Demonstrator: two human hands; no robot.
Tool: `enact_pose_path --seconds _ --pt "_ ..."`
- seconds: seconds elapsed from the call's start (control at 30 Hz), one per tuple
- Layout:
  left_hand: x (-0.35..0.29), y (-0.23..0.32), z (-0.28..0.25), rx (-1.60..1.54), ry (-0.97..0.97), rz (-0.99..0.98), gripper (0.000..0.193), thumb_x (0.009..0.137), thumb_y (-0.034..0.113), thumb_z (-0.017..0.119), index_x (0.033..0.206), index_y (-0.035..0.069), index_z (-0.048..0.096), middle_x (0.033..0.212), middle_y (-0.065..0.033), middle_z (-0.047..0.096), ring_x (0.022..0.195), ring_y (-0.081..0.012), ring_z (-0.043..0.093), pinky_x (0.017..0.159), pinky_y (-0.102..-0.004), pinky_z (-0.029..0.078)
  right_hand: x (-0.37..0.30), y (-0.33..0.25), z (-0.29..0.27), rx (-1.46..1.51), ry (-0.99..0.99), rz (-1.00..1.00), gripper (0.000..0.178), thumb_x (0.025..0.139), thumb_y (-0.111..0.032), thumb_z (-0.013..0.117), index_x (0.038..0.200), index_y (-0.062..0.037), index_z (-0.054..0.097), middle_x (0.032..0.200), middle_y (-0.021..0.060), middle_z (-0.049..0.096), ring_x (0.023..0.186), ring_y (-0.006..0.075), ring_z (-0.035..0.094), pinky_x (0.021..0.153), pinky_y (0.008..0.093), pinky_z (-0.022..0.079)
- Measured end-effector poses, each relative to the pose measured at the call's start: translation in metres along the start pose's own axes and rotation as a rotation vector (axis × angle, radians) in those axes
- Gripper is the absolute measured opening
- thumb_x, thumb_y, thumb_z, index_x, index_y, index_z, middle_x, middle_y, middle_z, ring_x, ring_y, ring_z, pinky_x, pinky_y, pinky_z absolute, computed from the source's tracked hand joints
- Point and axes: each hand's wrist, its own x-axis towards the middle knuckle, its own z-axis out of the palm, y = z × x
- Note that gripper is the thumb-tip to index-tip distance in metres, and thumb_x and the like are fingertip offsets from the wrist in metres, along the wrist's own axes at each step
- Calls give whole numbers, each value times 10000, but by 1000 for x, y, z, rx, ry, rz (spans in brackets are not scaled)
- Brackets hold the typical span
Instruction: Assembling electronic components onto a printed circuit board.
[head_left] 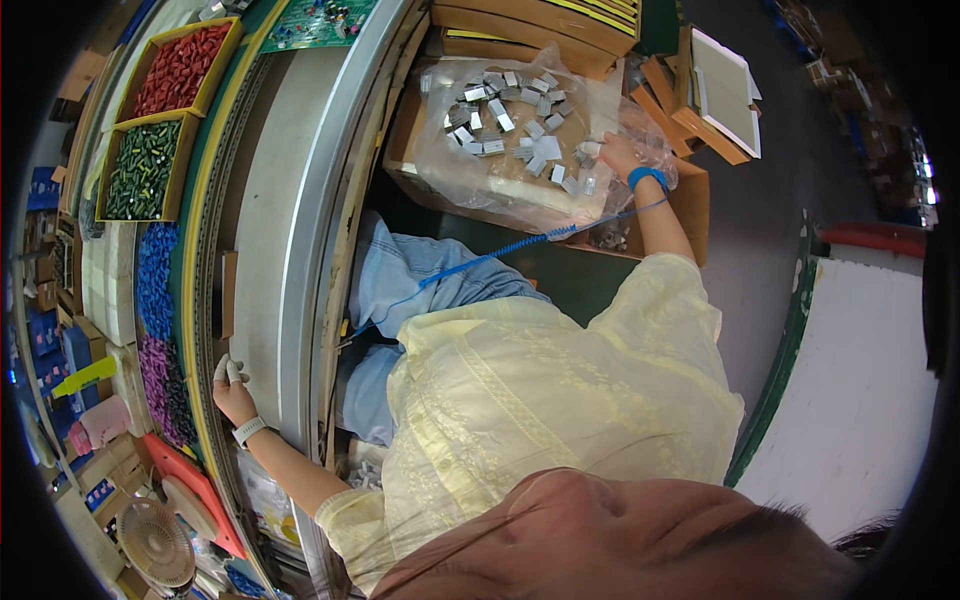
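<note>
My right hand [620,156] reaches over a cardboard box [425,185] topped by a clear plastic bag [500,190]. Its fingers are bent around a small silver heat sink at the bag's edge, partly hidden. Several loose silver heat sinks [501,115] lie spread on the bag. A blue strap [648,177] circles my right wrist, and its coiled cord [500,252] runs across my lap to the bench edge. Out to the left, my left hand [233,395] hovers by the conveyor's far rail, white covers on its fingertips. Those fingers are loosely bent and slightly apart, with nothing visible between them.
Past the grey conveyor [290,150] stand yellow bins of red parts [183,68] and green parts [148,168], beside blue parts [158,280] and purple parts [157,380]. A green circuit board [318,22] lies up the line. Cartons [560,30] and a fan [155,542] stand around.
</note>
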Motion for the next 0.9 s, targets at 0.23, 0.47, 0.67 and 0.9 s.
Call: enact_pose_path --seconds 0.23,0.47,0.67,0.9 --pt "0 2 -3 15 1 -6 231 870 115 530 1054 -13 587 762 -31 596 574 -61 467 540 -192 398 -11 -29 13 -143 -125 -6 426 671 -337 671 930 1 641 846 137 640 771 222 605 696 306 467" --pt "1 -2 -3 -15 -9 -20 232 872 112 525 1057 -16 584 769 -27 596 573 -58 466 539 -191 397 4 -14 18 -178 -196 27 443 660 -363 662 886 18 639 821 163 640 753 258 614 703 314 471" --pt "2 0 -2 -11 -13 -1 234 873 115 526 1061 -13 583 772 -27 599 571 -55 463 534 -191 394 2 -26 18 -553 -89 -81 552 665 -454 608 895 47 623 851 235 623 825 360 601 744 383 466" --pt "3 -3 -2 2 -5 14 240 871 132 533 1065 1 586 769 -27 604 562 -50 464 519 -186 377 -8 -47 7 -589 -135 26 401 669 -260 526 913 50 597 892 270 603 845 373 600 744 406 471"
